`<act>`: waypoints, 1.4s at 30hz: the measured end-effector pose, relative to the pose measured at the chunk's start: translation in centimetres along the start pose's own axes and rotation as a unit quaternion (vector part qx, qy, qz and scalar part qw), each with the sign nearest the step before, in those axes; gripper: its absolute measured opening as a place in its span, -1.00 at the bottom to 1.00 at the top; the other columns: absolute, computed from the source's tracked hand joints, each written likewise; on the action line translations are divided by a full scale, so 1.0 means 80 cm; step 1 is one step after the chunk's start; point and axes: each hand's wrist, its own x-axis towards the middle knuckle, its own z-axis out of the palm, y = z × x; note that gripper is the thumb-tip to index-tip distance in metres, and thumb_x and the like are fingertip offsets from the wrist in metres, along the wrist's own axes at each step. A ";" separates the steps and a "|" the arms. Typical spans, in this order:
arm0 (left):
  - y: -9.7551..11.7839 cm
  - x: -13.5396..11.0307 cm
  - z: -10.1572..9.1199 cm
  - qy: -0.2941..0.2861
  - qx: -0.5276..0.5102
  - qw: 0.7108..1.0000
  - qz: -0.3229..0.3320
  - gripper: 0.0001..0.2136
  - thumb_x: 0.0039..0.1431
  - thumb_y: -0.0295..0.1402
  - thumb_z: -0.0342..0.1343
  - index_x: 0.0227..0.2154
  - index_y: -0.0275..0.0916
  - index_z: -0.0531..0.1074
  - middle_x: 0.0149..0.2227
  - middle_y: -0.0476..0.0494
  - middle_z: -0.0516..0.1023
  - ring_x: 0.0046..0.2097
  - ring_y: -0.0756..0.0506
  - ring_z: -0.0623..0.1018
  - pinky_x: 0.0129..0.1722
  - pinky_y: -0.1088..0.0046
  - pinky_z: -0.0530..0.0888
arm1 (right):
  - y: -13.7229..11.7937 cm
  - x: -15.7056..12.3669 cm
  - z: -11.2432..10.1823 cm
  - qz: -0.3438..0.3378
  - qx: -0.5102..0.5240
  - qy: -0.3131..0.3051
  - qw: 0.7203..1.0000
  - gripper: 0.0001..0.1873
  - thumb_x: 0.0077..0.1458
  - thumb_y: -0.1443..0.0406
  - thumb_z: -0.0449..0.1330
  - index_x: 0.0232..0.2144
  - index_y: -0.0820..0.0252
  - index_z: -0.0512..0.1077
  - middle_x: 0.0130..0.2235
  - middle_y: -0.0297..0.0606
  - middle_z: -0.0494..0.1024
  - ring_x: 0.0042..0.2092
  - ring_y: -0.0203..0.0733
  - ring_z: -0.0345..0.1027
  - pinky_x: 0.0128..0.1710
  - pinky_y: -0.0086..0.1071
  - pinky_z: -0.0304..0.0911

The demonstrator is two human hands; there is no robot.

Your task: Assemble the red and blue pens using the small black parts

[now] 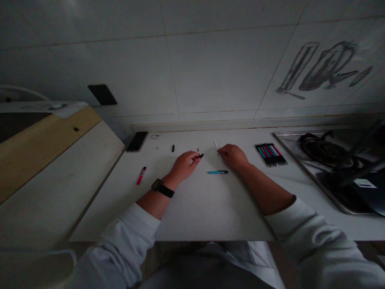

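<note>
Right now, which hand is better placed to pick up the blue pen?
Right, probably. The blue pen lies close by the right hand, whose fingertips just rest at a white stick. The left hand is about as near but pinches a small black piece.

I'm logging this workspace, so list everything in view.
counter: one, white, centre
phone: one, black, counter's far left corner
red pen: one, red, left of left hand
pen row: one, mixed colours, right of right hand
blue pen: one, blue, between the hands
white tube: one, white, at right fingertips
stove: one, dark, far right
black part: one, black, pinched in left hand
left hand: one, bare, on counter
right hand: one, bare, at white tube
</note>
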 end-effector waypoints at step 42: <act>-0.009 0.001 -0.002 0.018 0.024 0.999 -0.018 -0.92 0.29 -0.39 0.21 -0.19 -0.21 0.56 -0.24 -0.08 0.55 -0.20 -0.07 0.55 -0.14 0.37 0.48 | -0.042 -0.010 -0.018 -0.111 0.057 0.072 0.990 -0.76 0.37 0.30 0.06 -0.14 0.16 0.54 -0.14 -0.11 0.59 -0.11 -0.08 0.44 -0.09 -0.29 0.28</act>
